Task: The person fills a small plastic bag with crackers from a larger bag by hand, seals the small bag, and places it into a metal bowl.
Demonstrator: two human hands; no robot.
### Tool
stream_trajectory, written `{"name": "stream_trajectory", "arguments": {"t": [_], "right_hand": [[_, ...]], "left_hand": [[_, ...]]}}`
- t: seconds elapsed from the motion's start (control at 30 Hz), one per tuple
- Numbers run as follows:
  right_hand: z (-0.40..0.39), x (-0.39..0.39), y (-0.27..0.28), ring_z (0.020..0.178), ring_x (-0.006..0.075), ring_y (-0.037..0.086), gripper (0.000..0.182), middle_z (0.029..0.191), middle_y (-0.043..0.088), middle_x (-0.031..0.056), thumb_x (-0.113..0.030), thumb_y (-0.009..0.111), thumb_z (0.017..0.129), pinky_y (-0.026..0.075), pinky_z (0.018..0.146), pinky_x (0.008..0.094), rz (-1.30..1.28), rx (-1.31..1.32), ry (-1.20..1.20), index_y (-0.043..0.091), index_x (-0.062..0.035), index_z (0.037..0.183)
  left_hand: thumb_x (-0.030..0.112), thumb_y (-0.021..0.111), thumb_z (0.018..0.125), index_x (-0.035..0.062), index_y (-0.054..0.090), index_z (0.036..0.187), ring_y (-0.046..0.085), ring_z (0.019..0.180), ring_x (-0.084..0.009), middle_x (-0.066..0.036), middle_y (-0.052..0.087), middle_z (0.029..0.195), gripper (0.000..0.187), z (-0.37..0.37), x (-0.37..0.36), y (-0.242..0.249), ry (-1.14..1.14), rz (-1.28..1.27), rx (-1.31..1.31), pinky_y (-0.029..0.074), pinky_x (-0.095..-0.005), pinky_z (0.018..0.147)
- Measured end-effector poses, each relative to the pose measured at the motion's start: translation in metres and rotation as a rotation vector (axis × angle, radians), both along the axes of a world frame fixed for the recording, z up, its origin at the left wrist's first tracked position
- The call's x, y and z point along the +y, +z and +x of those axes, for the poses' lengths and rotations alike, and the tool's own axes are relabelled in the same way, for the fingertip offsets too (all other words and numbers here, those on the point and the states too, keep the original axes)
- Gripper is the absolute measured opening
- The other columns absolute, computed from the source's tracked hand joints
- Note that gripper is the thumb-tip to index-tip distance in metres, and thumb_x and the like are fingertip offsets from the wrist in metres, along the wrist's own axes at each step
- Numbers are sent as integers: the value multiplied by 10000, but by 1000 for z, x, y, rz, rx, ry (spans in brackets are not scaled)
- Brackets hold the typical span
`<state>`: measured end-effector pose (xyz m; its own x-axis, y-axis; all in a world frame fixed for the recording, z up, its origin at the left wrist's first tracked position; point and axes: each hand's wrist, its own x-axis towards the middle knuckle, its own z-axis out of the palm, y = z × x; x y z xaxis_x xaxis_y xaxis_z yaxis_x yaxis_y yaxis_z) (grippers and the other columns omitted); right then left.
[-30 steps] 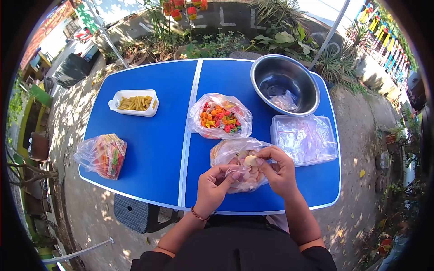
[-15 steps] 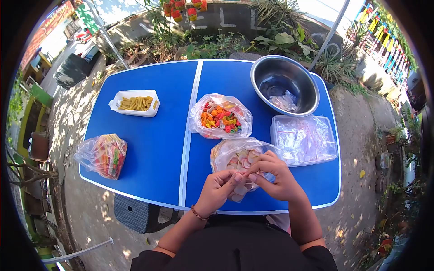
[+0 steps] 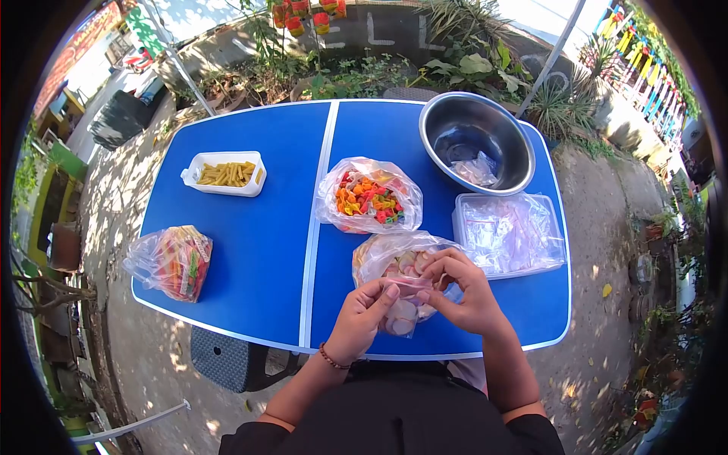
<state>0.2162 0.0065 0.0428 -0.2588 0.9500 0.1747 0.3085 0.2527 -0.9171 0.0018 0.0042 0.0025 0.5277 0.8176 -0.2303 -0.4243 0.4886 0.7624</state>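
A small clear plastic bag (image 3: 401,318) with pale round pieces in it hangs between my two hands near the table's front edge. My left hand (image 3: 367,312) pinches its top edge from the left, thumb uppermost. From the right, my right hand (image 3: 457,294) pinches the same edge with thumb and fingers. Just behind them lies a larger open bag of round pinkish and pale pieces (image 3: 406,263), partly covered by my fingers. Beyond it sits an open bag of orange, red and green pieces (image 3: 370,199).
A steel bowl (image 3: 515,144) holding small filled bags stands at the back right. In front of it is a clear box of plastic bags (image 3: 509,235). On the left are a white tub of yellow sticks (image 3: 258,184) and a bag of colourful strips (image 3: 180,264).
My hands have moved slightly apart along the small bag's top edge, and more of the bag shows between them. Both still grip it.
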Motion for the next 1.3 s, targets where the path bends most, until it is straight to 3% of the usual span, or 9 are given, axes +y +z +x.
{"name": "stream_trajectory", "arguments": {"t": [0.1,0.2,0.3,0.4,0.43,0.53,0.77,0.97,1.3], "right_hand": [[2,-3,-15,814,94,618,108,959,648,52,-16,679,920,518,699,252,-184,139,-48,642,8,1019],[-8,-2,-9,797,148,669,71,880,672,84,28,664,908,528,714,273,-279,402,-171,658,17,978],[-4,2,-15,829,142,665,97,904,679,77,26,644,916,539,696,289,-75,8,-210,663,28,1011],[-6,4,-29,765,243,681,191,882,690,110,65,646,867,545,692,310,67,-241,-70,687,-10,1038],[-9,3,-33,882,342,659,246,975,670,138,46,680,813,547,785,374,-28,-305,-34,713,-52,1037],[-25,0,-36,1051,361,604,224,1089,631,145,-25,728,793,518,895,436,235,-461,26,720,-56,1014],[-13,3,-45,1014,328,599,187,1075,622,155,-108,769,724,514,875,450,182,-744,-107,734,-39,895],[-23,6,-43,946,308,602,144,975,626,128,-92,738,725,517,831,426,345,-527,72,714,-34,855],[-27,5,-46,935,314,593,162,948,611,128,-105,780,747,503,833,430,264,-564,34,720,-46,885]], "left_hand": [[161,543,1049,-28,565,1293,690,1089,-210,-166,672,1230,309,1,2,-4,21,44,-13,603,-367,888],[156,538,1051,-24,568,1282,694,1067,-199,-168,673,1239,294,2,3,-1,106,190,79,598,-350,882],[160,513,1064,-18,570,1257,704,1045,-187,-174,667,1261,269,-6,11,1,275,163,81,595,-318,871],[151,495,1069,-9,549,1260,707,1067,-221,-189,666,1254,256,-11,16,-1,352,145,-1,608,-339,868],[139,451,1078,-1,547,1237,712,1058,-303,-229,665,1230,233,-10,16,-1,372,137,29,623,-393,867],[143,455,1077,-4,541,1237,716,1046,-306,-230,662,1235,234,-9,14,0,353,138,21,629,-396,858],[169,472,1080,-3,534,1265,713,1053,-260,-211,666,1240,260,-11,12,1,332,156,33,613,-367,881],[175,479,1078,-2,534,1265,714,1053,-272,-205,677,1218,263,-11,12,5,316,174,10,609,-377,885],[195,489,1076,0,540,1262,717,1029,-234,-188,692,1195,273,-11,11,7,294,165,38,607,-351,865]]}}
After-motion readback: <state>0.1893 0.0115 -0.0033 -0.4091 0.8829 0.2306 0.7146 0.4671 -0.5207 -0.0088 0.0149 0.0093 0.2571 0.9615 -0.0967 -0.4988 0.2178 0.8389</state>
